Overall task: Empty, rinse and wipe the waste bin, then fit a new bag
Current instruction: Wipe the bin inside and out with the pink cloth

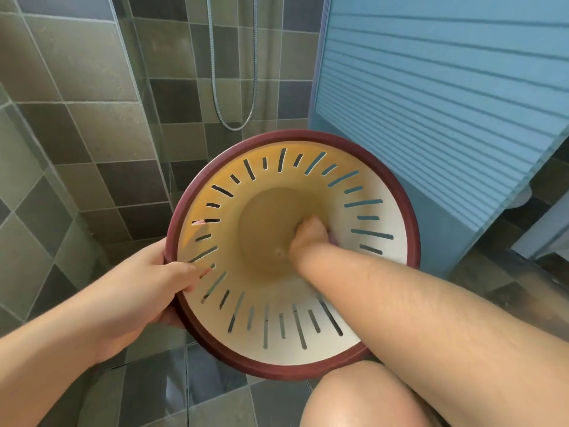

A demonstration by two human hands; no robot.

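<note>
The left hand [147,278] is gripping the near-left rim of the waste bin [385,211], thumb inside, fingers curling underneath. The slotted bin is tilting toward the camera above the tiled floor [172,386]. Inside, the right hand [308,235] is pressing its curled fingers around something barely visible against the bottom.

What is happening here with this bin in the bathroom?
A person is cleaning the inside of a round slotted plastic waste bin with a dark red rim. The left hand grips the rim and holds the bin tilted. The right hand reaches deep inside, pressing what seems a small cloth against the bottom. No bag is fitted yet.
</note>
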